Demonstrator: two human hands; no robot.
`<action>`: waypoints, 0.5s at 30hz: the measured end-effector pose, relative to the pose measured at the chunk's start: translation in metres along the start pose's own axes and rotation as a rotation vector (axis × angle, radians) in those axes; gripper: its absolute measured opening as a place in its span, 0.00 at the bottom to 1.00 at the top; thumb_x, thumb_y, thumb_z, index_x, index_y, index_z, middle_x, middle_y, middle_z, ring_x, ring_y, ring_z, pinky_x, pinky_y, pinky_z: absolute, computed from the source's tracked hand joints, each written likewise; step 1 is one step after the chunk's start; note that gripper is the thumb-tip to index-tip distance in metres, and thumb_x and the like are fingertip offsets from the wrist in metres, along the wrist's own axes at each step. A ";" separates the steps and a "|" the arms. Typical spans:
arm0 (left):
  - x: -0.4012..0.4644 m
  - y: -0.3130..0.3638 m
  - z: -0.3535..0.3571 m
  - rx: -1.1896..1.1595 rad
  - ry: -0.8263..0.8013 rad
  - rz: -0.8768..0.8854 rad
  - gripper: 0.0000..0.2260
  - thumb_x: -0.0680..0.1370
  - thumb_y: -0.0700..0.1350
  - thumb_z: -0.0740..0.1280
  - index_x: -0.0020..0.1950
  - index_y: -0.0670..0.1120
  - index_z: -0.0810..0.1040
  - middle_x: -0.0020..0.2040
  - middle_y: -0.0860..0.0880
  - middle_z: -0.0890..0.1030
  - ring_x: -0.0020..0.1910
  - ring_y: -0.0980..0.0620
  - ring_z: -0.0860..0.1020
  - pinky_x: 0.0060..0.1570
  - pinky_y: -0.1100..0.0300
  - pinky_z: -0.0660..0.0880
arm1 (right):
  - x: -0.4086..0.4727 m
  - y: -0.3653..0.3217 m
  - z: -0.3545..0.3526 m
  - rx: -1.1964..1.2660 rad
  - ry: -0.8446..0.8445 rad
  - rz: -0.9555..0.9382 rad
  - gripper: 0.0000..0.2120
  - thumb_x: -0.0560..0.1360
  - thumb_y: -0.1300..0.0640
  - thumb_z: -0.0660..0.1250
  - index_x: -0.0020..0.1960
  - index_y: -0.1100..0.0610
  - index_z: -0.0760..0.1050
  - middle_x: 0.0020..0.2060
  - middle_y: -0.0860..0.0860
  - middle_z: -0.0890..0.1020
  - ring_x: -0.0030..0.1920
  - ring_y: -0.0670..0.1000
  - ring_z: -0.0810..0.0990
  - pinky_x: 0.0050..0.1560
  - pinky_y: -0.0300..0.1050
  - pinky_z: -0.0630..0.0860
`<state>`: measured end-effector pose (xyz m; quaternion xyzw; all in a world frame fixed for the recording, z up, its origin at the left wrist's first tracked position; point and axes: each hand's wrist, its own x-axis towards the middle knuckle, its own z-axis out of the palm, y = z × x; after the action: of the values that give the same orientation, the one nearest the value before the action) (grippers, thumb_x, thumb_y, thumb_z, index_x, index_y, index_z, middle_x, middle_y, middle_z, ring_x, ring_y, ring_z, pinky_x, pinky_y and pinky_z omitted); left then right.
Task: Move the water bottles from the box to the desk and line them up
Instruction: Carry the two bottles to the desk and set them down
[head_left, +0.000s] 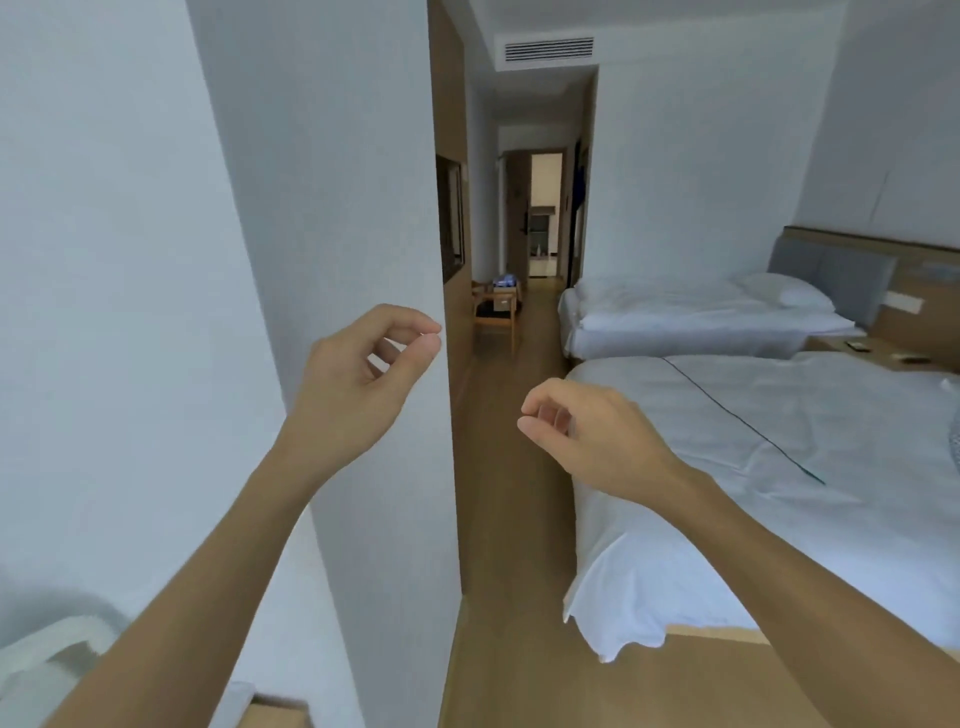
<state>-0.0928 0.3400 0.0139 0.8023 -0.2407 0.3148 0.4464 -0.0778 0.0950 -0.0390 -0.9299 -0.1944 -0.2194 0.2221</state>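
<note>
My left hand (358, 374) is raised in front of a white wall corner, thumb and fingers pinched together with nothing in them. My right hand (587, 431) hovers lower, over the wooden floor beside the near bed, fingers likewise curled in and empty. Far down the aisle a small cardboard box (503, 301) sits on a wooden chair (496, 317), with something blue and clear (505, 282) on top of it, too small to tell apart. I see no desk surface.
A white wall corner (363, 208) juts out on the left. Two white-sheeted beds (779, 447) (691, 312) fill the right side. A narrow wooden-floor aisle (511, 493) runs between wall and beds toward an open doorway (545, 218). A nightstand (872, 353) stands between the beds.
</note>
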 end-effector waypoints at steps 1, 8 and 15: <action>0.011 -0.001 0.018 0.002 -0.013 0.016 0.03 0.78 0.52 0.66 0.51 0.58 0.79 0.45 0.61 0.80 0.44 0.55 0.79 0.39 0.70 0.73 | 0.001 0.016 -0.003 -0.012 0.002 0.018 0.06 0.78 0.40 0.61 0.51 0.40 0.72 0.41 0.38 0.77 0.42 0.40 0.77 0.40 0.33 0.72; 0.084 -0.030 0.122 -0.032 -0.066 0.065 0.04 0.78 0.52 0.65 0.52 0.58 0.79 0.45 0.63 0.80 0.46 0.61 0.77 0.39 0.76 0.71 | 0.037 0.120 -0.007 -0.081 0.021 0.104 0.07 0.77 0.41 0.61 0.51 0.42 0.73 0.42 0.39 0.78 0.43 0.40 0.77 0.42 0.38 0.74; 0.174 -0.084 0.205 -0.048 -0.078 0.042 0.05 0.79 0.51 0.65 0.53 0.56 0.79 0.44 0.63 0.78 0.47 0.63 0.75 0.40 0.78 0.69 | 0.119 0.209 0.004 -0.106 0.011 0.121 0.07 0.77 0.42 0.60 0.51 0.42 0.73 0.43 0.40 0.78 0.43 0.41 0.77 0.43 0.39 0.75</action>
<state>0.1424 0.1849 0.0092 0.7979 -0.2820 0.2866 0.4491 0.1176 -0.0441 -0.0519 -0.9492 -0.1245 -0.2206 0.1866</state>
